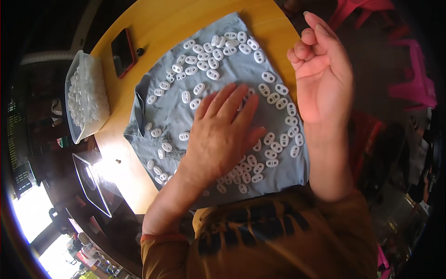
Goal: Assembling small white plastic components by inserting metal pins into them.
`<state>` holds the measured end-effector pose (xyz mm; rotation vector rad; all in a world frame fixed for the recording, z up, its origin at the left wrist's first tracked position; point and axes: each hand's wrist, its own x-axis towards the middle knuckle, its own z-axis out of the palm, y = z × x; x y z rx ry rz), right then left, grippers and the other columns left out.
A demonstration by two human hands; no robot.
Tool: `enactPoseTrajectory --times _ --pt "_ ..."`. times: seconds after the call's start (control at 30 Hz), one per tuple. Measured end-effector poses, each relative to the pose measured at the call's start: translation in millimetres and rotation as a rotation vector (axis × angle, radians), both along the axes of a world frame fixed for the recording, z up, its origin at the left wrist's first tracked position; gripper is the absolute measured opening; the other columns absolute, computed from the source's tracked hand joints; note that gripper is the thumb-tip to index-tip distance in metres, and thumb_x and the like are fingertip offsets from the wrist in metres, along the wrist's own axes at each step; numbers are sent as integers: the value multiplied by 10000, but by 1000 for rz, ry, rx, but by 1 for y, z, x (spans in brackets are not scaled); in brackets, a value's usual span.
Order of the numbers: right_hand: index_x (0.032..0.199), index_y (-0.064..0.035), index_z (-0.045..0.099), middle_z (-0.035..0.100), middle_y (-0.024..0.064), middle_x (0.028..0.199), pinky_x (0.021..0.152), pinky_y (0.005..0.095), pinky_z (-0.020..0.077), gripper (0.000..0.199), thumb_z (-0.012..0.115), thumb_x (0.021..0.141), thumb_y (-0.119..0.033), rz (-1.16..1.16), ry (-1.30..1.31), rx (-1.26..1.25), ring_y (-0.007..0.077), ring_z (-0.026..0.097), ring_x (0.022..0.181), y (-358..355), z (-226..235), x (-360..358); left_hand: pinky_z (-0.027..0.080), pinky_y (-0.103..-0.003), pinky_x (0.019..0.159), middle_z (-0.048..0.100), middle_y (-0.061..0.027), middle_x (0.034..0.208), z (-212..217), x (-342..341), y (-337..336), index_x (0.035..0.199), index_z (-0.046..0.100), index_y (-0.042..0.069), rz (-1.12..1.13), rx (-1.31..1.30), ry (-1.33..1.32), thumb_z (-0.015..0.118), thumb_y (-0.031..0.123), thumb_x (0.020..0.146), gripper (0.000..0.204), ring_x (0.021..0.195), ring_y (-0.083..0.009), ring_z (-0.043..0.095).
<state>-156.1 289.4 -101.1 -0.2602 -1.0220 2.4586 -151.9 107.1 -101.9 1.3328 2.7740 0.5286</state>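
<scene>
Where cloth [232, 69] lies, white oval pieces [213, 74].

Worktop [153, 23]: warm yellow-orange wood tone, plain.
Cloth [232, 69]: pale grey-blue, unpatterned.
Oval pieces [213, 74]: white, each with two small holes, scattered over the cloth.
Plastic container [86, 95]: clear, translucent, filled with more white pieces.
Phone [123, 52]: black face, red edge.
Small round object [140, 51] beside the phone: black.
Sleeves [260, 242]: mustard brown with dark, blotchy markings.
Stools [413, 69]: bright pink.
</scene>
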Motion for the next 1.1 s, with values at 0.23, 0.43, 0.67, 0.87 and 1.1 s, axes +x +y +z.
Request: enactPoseTrajectory --times 0.23,0.43,0.67,0.87,1.1 --pt "1075 11 572 527 -6 792 679 245 362 253 476 876 -113 43 -21 -10 86 440 675 -6 4 -3 375 -435 939 509 -168 1203 0 -26 -10 1126 553 35 80 93 38 671 264 750 456 1128 -341 472" --pt "1076 -1 575 521 -14 790 692 239 354 249 484 877 -121 23 -69 -8 82 428 673 -7 -1 -4 254 -481 1032 392 -180 1335 -11 -42 0 1229 488 42 148 -40 75 625 342 784 554 1256 -349 337" --pt "1045 1 592 538 -1 774 662 244 372 231 505 869 -119 80 -62 -36 95 451 667 -7 -3 -3 254 -498 1028 372 -157 1358 12 3 -35 1193 549 126 181 -80 -107 675 319 738 509 1257 -350 342" --pt "1097 25 552 523 5 802 715 251 373 261 480 881 -101 123 -74 -11 101 443 698 -4 -9 -5 328 -401 1002 470 -126 1293 -1 15 -106 1188 558 82 500 6 54 695 85 690 517 1214 -303 416" --pt "1156 52 520 553 39 888 806 269 397 319 491 875 -97 181 -148 66 126 487 849 -7 -14 -10 367 -384 966 536 -188 1189 -18 -17 -185 1117 571 -11 604 75 54 532 90 850 288 1129 -336 490"
